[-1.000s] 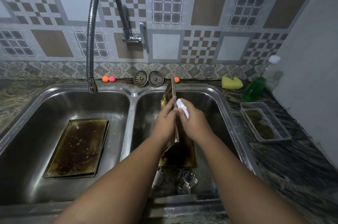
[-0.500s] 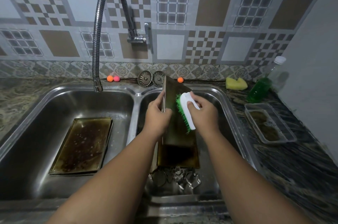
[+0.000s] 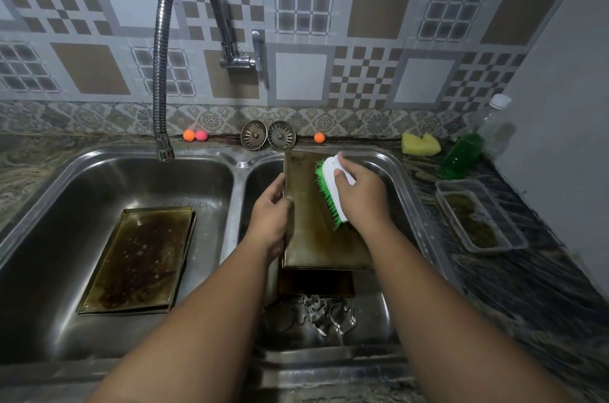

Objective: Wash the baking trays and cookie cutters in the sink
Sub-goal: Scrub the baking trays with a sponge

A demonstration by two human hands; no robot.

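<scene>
**Hidden / unclear**
- Cutters: near end of R basin, dim, shapes hard to make out, partly behind forearms.
- Low tray: under the held tray, only a dark strip visible. Contact between the two: cannot tell.
- L fingertips: behind tray edge.
- Brush: white back mostly covered by R hand.
- Forearms: cut off at near frame edge.

**Task items**
- Tray: in R basin of sink, stood on end, near end down, face turned right.
  - Dull brown-gold metal, paler at far end, darker staining toward near end.
- Flat tray: lying on L basin floor.
  - Gold rim, dark burnt film w/ pale spots.

**Hands**
- L hand: curled round tray's left edge approx. mid-length, thumb on the face side.
- R hand: clamped over brush back, fingers wrapped round it, green bristles pressed on far half of tray face.

**Misc**
- Tap over L basin.
- 2 strainers on far ledge.
- Sponge, bottle and tub on right counter.
</scene>
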